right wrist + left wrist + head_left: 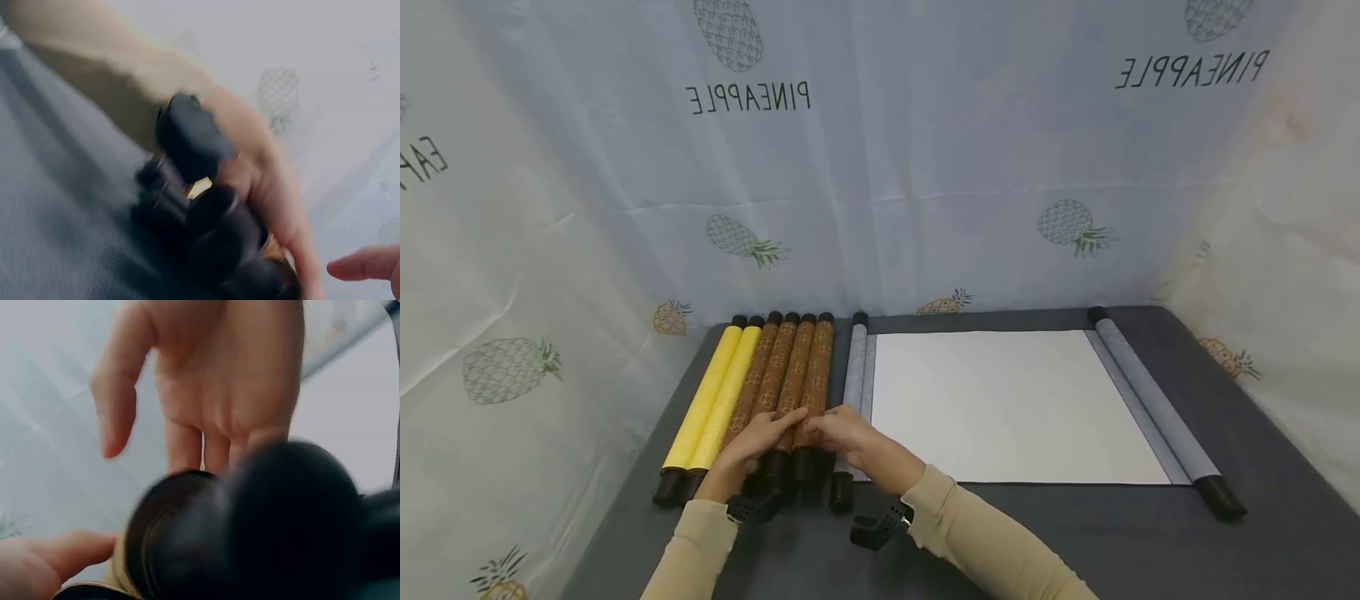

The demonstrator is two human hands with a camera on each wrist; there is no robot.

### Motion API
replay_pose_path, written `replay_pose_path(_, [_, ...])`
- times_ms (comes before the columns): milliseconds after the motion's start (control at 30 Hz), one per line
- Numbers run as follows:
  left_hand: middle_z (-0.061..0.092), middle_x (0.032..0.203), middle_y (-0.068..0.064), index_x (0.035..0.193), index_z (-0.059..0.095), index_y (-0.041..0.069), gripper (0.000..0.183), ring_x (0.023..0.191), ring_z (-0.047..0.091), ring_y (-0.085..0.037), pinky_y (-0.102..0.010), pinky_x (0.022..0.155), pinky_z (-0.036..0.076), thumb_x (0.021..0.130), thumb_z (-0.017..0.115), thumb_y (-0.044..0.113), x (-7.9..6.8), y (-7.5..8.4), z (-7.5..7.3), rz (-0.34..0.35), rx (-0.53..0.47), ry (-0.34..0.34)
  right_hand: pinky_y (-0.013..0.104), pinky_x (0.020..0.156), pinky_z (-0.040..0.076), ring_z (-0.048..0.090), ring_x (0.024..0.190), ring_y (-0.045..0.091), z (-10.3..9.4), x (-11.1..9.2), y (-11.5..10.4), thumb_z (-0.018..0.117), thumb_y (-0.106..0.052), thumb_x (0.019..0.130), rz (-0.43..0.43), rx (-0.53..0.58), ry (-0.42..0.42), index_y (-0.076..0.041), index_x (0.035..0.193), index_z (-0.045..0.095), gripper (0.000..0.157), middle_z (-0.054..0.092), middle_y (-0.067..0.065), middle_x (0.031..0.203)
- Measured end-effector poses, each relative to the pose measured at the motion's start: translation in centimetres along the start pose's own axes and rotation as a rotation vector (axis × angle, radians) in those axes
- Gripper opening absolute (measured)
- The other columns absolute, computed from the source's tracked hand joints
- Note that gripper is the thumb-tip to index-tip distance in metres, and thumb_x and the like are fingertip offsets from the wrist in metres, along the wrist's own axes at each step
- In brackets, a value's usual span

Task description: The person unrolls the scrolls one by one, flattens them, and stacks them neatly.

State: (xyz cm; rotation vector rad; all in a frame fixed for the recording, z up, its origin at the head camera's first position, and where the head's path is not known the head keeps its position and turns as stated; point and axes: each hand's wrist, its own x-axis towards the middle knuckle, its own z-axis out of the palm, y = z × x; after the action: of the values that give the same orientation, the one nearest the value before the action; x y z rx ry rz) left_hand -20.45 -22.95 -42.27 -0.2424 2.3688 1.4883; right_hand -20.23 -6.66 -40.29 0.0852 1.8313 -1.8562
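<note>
Several brown patterned scrolls (822, 367), rolled up with black end knobs, lie side by side on the dark table. My left hand (758, 437) rests over their near part, fingers reaching across to the right. My right hand (850, 435) comes from the right and touches the rightmost brown scroll near its lower end. In the left wrist view, the right hand (225, 381) shows straight fingers that pass behind a black scroll end (181, 531), its thumb held apart. The right wrist view shows the left hand (269, 187) draped over the dark knobs (219, 231); its fingertips are hidden.
Two yellow rolled scrolls (726, 400) lie left of the brown ones. To the right, an unrolled scroll with a white sheet (1000, 408) and grey-blue rollers (1157, 392) covers much of the dark table (1000, 533). A pineapple-print curtain (925, 167) hangs behind and at the sides.
</note>
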Motion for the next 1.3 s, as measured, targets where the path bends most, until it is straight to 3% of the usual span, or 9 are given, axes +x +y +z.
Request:
replay_pose_path(133, [0.046,0.056,0.006,0.094,0.058,0.0,0.042,0.053,0.043,-0.007,-0.022,0.057,0.041,0.093,0.059,0.043,-0.1,-0.5,1.1,-0.026,-0.172,0.028,0.045,0.093,0.053,0.062,0.104,0.03,-0.4,-0.2,0.5,0.071,-0.006,0.079,-0.069,-0.158,0.032,0.018,0.135,0.038,0.069,0.052,0.03,0.13])
replay_pose_path(233, [0.047,0.052,0.006,0.094,0.058,-0.001,0.041,0.051,0.044,-0.008,-0.024,0.057,0.042,0.091,0.064,0.04,-0.4,-0.7,2.3,-0.016,-0.173,0.102,0.044,0.084,0.054,0.06,0.101,0.031,-0.7,-0.4,0.9,0.077,-0.004,0.075,-0.111,-0.287,0.047,0.017,0.132,0.044,0.069,0.055,0.03,0.125])
replay_pose_path(433, [0.069,0.087,-0.011,0.12,0.056,-0.007,0.051,0.067,0.059,-0.009,-0.024,0.059,0.049,0.089,0.068,0.032,-1.3,-0.3,4.3,0.1,-0.145,0.241,0.039,0.075,0.053,0.06,0.088,0.028,-1.4,-1.4,1.1,0.079,0.0,0.068,-0.217,-0.4,0.048,0.011,0.118,0.05,0.059,0.062,0.024,0.105])
replay_pose_path(533, [0.067,0.105,-0.021,0.126,0.052,-0.006,0.054,0.073,0.062,-0.01,-0.023,0.062,0.051,0.088,0.069,0.029,-1.8,0.4,5.1,0.174,-0.152,0.278,0.038,0.075,0.053,0.063,0.088,0.029,-2.2,-2.2,1.0,0.079,-0.003,0.068,-0.268,-0.425,0.054,0.009,0.127,0.045,0.069,0.064,0.025,0.106])
replay_pose_path(667, [0.063,0.113,-0.025,0.129,0.049,-0.004,0.055,0.079,0.063,-0.011,-0.022,0.065,0.051,0.088,0.069,0.026,-2.4,1.6,6.1,0.243,-0.171,0.298,0.036,0.073,0.053,0.064,0.089,0.029,-3.8,-3.3,0.6,0.079,-0.006,0.07,-0.33,-0.458,0.036,0.009,0.137,0.039,0.08,0.064,0.025,0.107])
replay_pose_path(800, [0.062,0.113,-0.026,0.129,0.047,-0.005,0.054,0.08,0.064,-0.011,-0.021,0.065,0.053,0.088,0.07,0.022,-2.7,2.9,7.4,0.299,-0.223,0.292,0.035,0.071,0.055,0.066,0.087,0.026,-6.0,-4.3,0.0,0.079,-0.013,0.076,-0.37,-0.434,-0.008,0.01,0.139,0.037,0.079,0.061,0.025,0.107])
replay_pose_path(900, [0.063,0.112,-0.026,0.129,0.047,-0.005,0.052,0.078,0.065,-0.01,-0.021,0.065,0.054,0.088,0.069,0.019,-2.7,3.7,8.8,0.335,-0.276,0.262,0.037,0.069,0.056,0.066,0.08,0.02,-7.8,-4.7,0.0,0.076,-0.024,0.081,-0.365,-0.383,0.003,0.008,0.138,0.04,0.074,0.062,0.023,0.101])
replay_pose_path(1100, [0.064,0.11,-0.029,0.13,0.045,-0.006,0.049,0.076,0.065,-0.006,-0.02,0.067,0.054,0.09,0.066,0.014,-1.9,4.3,12.9,0.401,-0.353,0.156,0.032,0.064,0.053,0.063,0.07,0.015,-11.3,-4.6,1.2,0.069,-0.033,0.087,-0.314,-0.324,0.125,0.006,0.125,0.052,0.057,0.066,0.019,0.09])
replay_pose_path(1300, [0.062,0.113,-0.029,0.132,0.043,-0.005,0.053,0.079,0.066,-0.008,-0.02,0.068,0.054,0.089,0.066,0.016,-0.5,4.7,17.5,0.465,-0.397,0.064,0.033,0.072,0.054,0.065,0.086,0.022,-14.7,-4.2,2.5,0.071,-0.028,0.084,-0.232,-0.232,0.236,0.004,0.12,0.057,0.05,0.065,0.022,0.107])
